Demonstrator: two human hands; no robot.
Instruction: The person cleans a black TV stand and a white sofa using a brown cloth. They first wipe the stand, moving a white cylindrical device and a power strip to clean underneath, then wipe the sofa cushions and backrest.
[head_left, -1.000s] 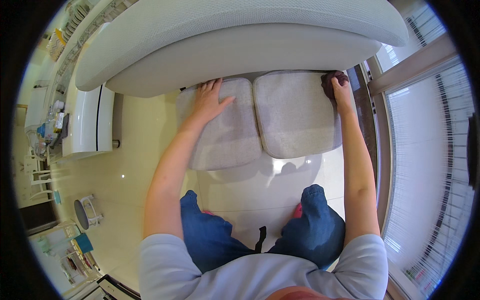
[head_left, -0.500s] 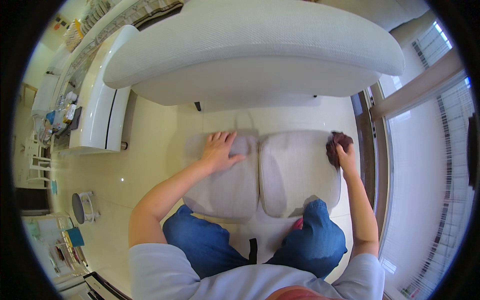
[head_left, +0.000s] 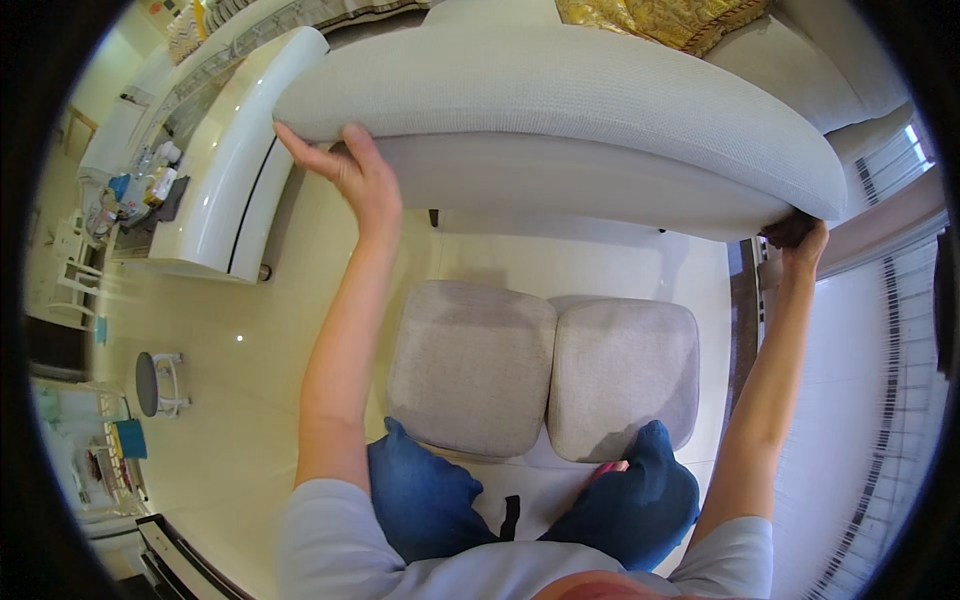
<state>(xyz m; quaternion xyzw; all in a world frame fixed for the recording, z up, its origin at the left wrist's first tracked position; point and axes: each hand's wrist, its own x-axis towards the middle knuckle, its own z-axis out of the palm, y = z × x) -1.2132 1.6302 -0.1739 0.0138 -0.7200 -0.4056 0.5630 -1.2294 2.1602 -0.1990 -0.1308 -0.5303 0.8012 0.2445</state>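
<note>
In front of me stands a long light-grey upholstered piece (head_left: 560,85) on short dark legs, like the back of a sofa. My left hand (head_left: 368,190) is at its left end, fingers spread against the lower edge of the padding. At the opposite end, my right hand (head_left: 808,243) is closed round a dark brown cloth (head_left: 790,229), held against the lower corner. Part of that cloth is hidden by the hand. Two grey-beige seat cushions, a left one (head_left: 475,365) and a right one (head_left: 625,375), lie side by side on the floor before my knees.
A glossy white cabinet (head_left: 225,185) with small items on top is at the left. Farther left stands a small round stool (head_left: 148,384). Glass sliding panels and sheer curtains (head_left: 855,400) run along the right. A gold cushion (head_left: 665,22) lies beyond the upholstered piece.
Both hands have moved away from the seat cushions, up and outward to the two ends of the upholstered piece. The cloth went along in my right hand. The view has shifted slightly.
</note>
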